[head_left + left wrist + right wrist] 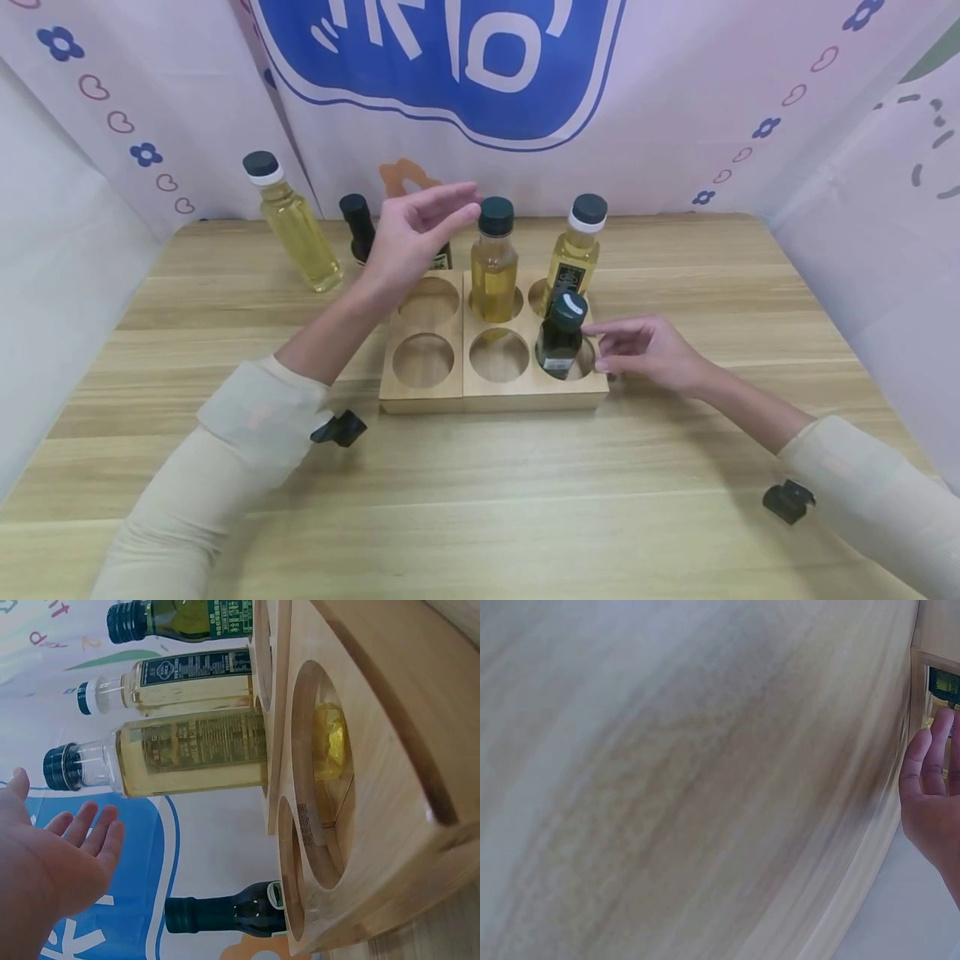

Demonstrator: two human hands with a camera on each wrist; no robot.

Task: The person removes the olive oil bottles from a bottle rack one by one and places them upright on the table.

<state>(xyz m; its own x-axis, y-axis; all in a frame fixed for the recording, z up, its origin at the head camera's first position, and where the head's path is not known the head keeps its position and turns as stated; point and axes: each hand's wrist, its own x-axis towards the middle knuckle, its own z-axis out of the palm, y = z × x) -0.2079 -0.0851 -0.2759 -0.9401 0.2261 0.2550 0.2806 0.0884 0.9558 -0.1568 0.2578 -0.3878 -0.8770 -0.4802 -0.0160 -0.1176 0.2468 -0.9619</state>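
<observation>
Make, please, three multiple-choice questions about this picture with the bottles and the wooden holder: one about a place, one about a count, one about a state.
1. Where does the dark green bottle stand?
A. front right hole of the wooden holder
B. on the table left of the holder
C. back left hole

2. How many holes of the holder have no bottle?
A. one
B. three
C. five

3. How is the left hand?
A. gripping a cap
B. open, holding nothing
C. flat on the table

Answers:
1 A, it leans in the front right hole beside the right hand.
2 B, six holes, with bottles in three.
3 B, its fingers are spread in the air near the black-capped bottle.
</observation>
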